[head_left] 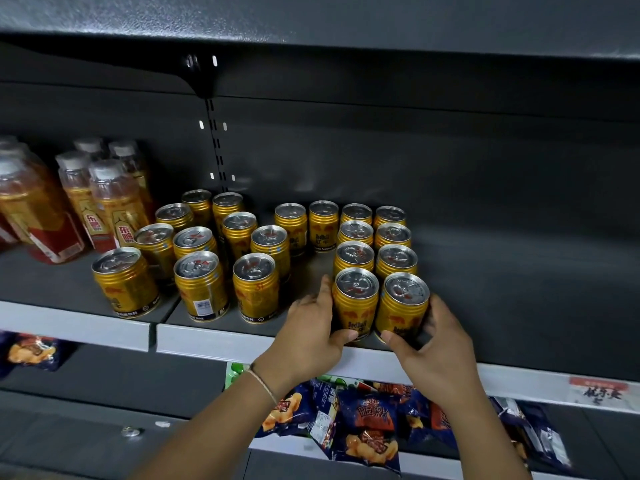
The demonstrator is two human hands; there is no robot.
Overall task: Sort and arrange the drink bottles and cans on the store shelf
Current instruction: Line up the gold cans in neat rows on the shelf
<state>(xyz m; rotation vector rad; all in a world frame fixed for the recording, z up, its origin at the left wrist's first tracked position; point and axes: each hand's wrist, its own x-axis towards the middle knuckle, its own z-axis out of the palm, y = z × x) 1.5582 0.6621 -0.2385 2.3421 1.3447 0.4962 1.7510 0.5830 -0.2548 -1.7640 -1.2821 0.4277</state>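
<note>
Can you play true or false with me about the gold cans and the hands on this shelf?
1. Each hand holds a gold can. True: the left hand grips the front left can and the right hand grips the front right can.
2. The cans lie on their sides. False: they stand upright.
3. Bottles stand left of the cans. True.
4. The snack bags sit on the top shelf. False: they lie on the shelf below.

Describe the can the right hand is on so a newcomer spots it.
On the dark shelf, two neat rows of gold cans stand at the right. It is the front can of the right row, gripped by the right hand.
</note>
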